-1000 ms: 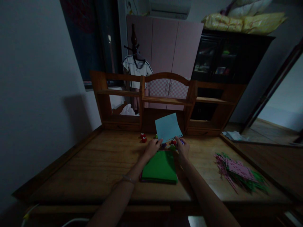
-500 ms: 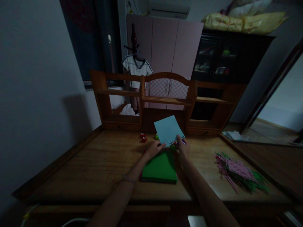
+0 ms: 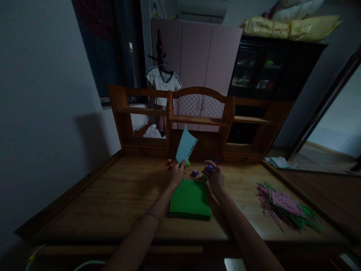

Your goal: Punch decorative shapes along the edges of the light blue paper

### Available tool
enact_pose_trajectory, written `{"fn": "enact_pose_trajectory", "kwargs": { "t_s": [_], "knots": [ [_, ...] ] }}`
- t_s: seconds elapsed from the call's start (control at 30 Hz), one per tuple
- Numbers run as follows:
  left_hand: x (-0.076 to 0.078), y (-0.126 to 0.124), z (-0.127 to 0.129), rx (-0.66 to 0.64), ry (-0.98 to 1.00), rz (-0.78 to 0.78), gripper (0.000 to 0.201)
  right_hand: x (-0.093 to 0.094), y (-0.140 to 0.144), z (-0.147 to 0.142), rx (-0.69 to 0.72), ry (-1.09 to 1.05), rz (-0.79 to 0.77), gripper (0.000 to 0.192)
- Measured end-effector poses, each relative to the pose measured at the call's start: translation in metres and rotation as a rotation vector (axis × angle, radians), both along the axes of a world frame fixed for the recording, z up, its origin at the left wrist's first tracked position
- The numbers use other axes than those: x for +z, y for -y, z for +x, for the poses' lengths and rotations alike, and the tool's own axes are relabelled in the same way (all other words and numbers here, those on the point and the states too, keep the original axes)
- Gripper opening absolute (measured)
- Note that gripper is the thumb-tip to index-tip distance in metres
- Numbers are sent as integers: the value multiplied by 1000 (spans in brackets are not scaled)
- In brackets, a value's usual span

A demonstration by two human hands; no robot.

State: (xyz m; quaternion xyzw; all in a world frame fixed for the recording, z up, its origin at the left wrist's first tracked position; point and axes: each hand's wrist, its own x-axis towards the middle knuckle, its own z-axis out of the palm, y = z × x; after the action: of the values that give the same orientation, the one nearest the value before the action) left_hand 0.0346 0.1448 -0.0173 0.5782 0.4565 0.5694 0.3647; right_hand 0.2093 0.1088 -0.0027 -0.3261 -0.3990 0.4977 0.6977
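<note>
And the left hand [image 3: 177, 175] pinches the pale blue sheet [image 3: 186, 145] at mid-frame, while right of centre the right hand [image 3: 217, 177] grasps a small purple object [image 3: 209, 168]!

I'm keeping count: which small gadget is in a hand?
The purple one in the right hand; the red, green and other purple ones appear to rest on the desk.
</note>
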Motion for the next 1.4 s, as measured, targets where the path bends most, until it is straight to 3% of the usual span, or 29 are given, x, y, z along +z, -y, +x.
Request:
{"fn": "enact_pose_trajectory", "kwargs": {
  "t_s": [0.17,0.33,0.57,0.83,0.93,1.17,1.4],
  "knots": [
    [-2,-5,1,-63,215,13,49,4,4,-7,159,-43,-27,37],
    [-2,-4,2,-69,195,36,50,4,4,-10,192,-59,-41,35],
    [-4,-2,5,-105,128,54,48,2,1,-11,139,-26,-51,29],
    [-8,-5,5,-142,54,14,46,-19,-17,-14,-15,140,-102,38],
    [-10,-5,5,-130,-14,14,46,-16,-17,-12,-69,250,-101,42],
    [-8,0,8,-117,-127,79,46,1,-5,-10,-16,471,-34,51],
    [-4,3,8,-119,-280,99,49,-8,7,-8,-234,494,-13,59]
  ]
}}
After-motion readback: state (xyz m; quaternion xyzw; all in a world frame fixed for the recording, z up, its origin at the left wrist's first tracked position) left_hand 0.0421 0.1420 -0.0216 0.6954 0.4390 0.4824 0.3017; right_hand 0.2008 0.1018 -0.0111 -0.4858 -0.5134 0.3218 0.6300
